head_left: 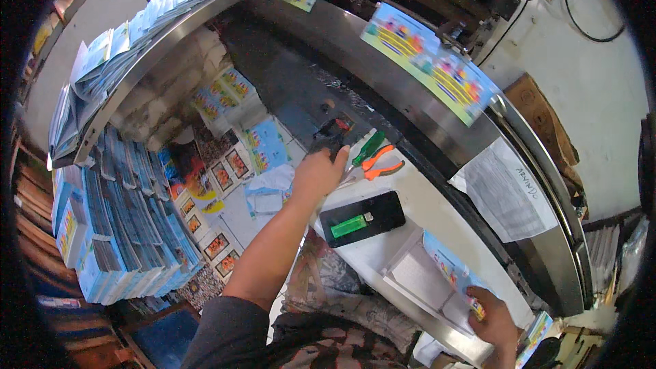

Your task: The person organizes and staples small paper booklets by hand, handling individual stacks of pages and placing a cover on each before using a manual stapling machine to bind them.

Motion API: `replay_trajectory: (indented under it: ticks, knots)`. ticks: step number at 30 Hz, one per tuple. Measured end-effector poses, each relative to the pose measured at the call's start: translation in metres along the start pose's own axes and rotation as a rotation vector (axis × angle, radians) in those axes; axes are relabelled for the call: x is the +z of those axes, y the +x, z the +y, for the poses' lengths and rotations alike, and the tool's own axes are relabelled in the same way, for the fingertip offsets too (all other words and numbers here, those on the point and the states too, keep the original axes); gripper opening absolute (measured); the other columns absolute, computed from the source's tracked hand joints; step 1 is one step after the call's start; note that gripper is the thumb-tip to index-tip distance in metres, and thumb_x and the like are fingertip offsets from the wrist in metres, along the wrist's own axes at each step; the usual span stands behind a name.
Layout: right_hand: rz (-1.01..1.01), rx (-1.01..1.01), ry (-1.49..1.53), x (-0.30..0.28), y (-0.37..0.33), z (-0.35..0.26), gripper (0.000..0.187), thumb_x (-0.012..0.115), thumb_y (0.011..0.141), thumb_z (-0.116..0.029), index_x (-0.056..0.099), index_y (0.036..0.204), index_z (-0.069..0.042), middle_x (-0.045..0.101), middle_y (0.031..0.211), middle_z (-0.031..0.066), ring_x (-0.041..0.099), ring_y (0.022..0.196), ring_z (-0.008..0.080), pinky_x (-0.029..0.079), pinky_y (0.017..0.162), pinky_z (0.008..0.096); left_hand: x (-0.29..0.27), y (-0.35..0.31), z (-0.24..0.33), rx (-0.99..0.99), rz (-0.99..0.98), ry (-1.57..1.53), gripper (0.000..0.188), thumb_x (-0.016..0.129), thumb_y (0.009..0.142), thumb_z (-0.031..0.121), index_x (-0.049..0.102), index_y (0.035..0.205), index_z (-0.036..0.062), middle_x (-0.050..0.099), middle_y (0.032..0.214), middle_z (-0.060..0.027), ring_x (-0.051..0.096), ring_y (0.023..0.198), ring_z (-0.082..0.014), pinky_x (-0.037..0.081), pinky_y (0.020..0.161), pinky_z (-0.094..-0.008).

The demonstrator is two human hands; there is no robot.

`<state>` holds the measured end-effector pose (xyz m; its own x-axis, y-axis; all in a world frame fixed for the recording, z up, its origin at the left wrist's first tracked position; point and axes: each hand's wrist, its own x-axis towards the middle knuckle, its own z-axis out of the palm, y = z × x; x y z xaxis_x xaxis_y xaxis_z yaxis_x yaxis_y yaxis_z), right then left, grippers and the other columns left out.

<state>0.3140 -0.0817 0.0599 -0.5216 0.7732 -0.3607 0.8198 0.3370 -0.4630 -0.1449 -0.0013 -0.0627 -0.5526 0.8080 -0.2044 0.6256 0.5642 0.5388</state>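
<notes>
My left hand (318,172) reaches over the far end of the white work surface. Its fingers close around a dark object (333,131) that is too blurred to name. Just right of that hand lie orange-handled pliers (380,163) and a green-handled tool (370,147). A black phone (388,210) lies nearer to me, with a green lighter (350,226) on top. At the lower right, my right hand (493,324) grips the near end of a light-blue printed booklet (445,260). That booklet lies beside a shallow white tray (417,270).
Tall stacks of blue booklets (130,232) stand at left, with more along a curved metal rail (171,34). Printed sheets (430,58) and a grey handwritten paper (506,191) rest on the metal machine edge at right. Framed prints (222,176) lie below, left of my arm.
</notes>
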Motion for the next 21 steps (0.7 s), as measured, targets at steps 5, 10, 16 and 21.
replay_trajectory:
  ticks: [5, 10, 16, 21]
  knots:
    - [0.389, 0.307, -0.172, -0.073, -0.006, 0.049, 0.018, 0.059, 0.086, -0.009, 0.066, 0.1, 0.0, 0.068, 0.095, 0.0188, 0.063, 0.09, 0.0367, 0.048, 0.08, 0.0403, -0.002, 0.001, 0.0, -0.004, -0.029, -0.028, 0.07, 0.04, 0.092, 0.066, 0.069, 0.096, 0.0021, 0.068, 0.09, -0.0271, 0.067, 0.091, -0.0427, 0.052, 0.08, -0.0503]
    - [1.098, 0.105, -0.526, -0.201, 0.029, 0.017, 0.043, 0.036, 0.102, -0.01, 0.047, 0.143, -0.005, 0.055, 0.138, 0.0185, 0.053, 0.127, 0.0252, 0.04, 0.107, 0.0389, 0.0, 0.002, 0.011, 0.004, -0.058, -0.058, 0.07, 0.041, 0.092, 0.065, 0.069, 0.098, 0.0018, 0.068, 0.092, -0.0274, 0.066, 0.093, -0.0432, 0.052, 0.082, -0.0498]
    - [0.92, -0.067, -0.787, -0.149, 0.168, 0.024, 0.053, 0.048, 0.083, 0.008, 0.055, 0.133, -0.007, 0.057, 0.134, 0.0158, 0.057, 0.121, 0.0336, 0.047, 0.101, 0.0423, -0.006, -0.002, 0.0, -0.016, -0.033, -0.038, 0.07, 0.041, 0.092, 0.065, 0.069, 0.101, 0.0009, 0.068, 0.094, -0.0285, 0.066, 0.094, -0.0437, 0.052, 0.084, -0.0491]
    - [0.675, -0.04, -0.699, -0.073, 0.156, 0.016, 0.033, 0.051, 0.087, 0.001, 0.064, 0.117, -0.008, 0.067, 0.113, 0.0161, 0.066, 0.103, 0.0346, 0.055, 0.085, 0.0433, -0.005, -0.001, 0.005, -0.01, -0.045, -0.048, 0.07, 0.041, 0.092, 0.064, 0.069, 0.1, 0.0005, 0.068, 0.093, -0.0289, 0.066, 0.094, -0.0441, 0.051, 0.084, -0.0499]
